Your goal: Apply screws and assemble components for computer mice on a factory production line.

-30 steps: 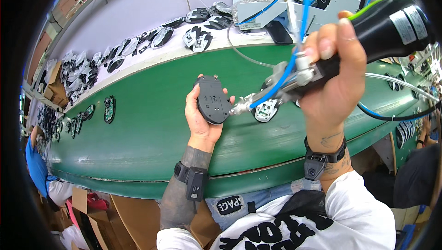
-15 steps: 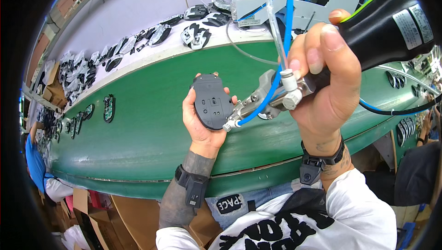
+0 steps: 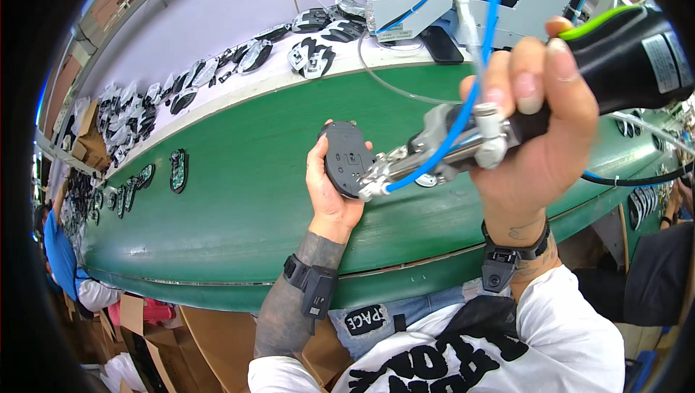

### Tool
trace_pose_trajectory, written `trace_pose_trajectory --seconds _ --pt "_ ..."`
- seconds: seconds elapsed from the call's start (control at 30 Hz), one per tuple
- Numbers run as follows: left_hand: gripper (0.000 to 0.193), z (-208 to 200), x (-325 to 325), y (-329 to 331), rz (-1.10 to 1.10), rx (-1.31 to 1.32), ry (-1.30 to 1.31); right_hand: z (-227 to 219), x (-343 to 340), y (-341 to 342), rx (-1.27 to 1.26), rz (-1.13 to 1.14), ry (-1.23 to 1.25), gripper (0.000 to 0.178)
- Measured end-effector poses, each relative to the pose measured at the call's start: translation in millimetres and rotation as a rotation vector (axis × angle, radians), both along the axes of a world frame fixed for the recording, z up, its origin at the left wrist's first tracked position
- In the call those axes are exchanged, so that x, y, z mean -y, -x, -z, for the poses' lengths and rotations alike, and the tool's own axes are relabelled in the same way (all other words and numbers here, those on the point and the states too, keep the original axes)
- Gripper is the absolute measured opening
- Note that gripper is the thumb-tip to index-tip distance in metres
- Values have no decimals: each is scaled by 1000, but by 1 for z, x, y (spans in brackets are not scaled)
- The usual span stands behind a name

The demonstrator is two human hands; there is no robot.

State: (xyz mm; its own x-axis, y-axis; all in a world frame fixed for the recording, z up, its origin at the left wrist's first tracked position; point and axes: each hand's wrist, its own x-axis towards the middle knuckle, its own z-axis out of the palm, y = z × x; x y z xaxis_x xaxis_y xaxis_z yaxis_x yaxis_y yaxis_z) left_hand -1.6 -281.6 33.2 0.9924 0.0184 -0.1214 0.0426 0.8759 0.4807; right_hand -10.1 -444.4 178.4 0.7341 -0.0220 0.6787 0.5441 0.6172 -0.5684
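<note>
My left hand [image 3: 334,208] is wrapped round a black computer mouse [image 3: 343,155], held with its underside facing up. Screw holes and a small sensor opening show on that underside. My right hand [image 3: 543,121] grips a black power screwdriver [image 3: 626,56] with a green stripe, held aslant from upper right to lower left. Its metal feed head [image 3: 434,158] carries a blue hose [image 3: 463,103] and a clear one. The tip of the head lies at the mouse's lower right edge; the bit's exact contact cannot be made out.
A green conveyor belt [image 3: 239,197] runs beneath my hands, with circuit boards [image 3: 178,171] at left. Mouse shells [image 3: 311,58] line the white ledge behind it. At the back are a dark flat slab [image 3: 441,45] and a screw-feeding machine. Cardboard boxes [image 3: 210,342] stand below; people work at both sides.
Both hands have shifted to the right, carrying the mouse and the screwdriver. The mouse is turned a little more aslant. A dark slab on the ledge has come into view.
</note>
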Motion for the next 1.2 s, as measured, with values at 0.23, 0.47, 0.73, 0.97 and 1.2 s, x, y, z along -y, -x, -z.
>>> trace_pose_trajectory --seconds 0.23,0.47,0.73,0.97,1.2 --pt "39 3 4 2 34 -15 40 3 -11 4 -14 -147 -99 28" --pt "38 -5 8 11 18 -14 118 -1 -17 10 -38 43 77 28" --pt "48 16 -11 -17 -10 212 -1218 -6 4 2 -190 128 265 34" --pt "60 1 -50 -100 -201 195 -1987 17 52 5 -157 285 119 42" --pt "86 9 -93 -249 -355 -245 -1945 15 71 18 -127 348 145 44"
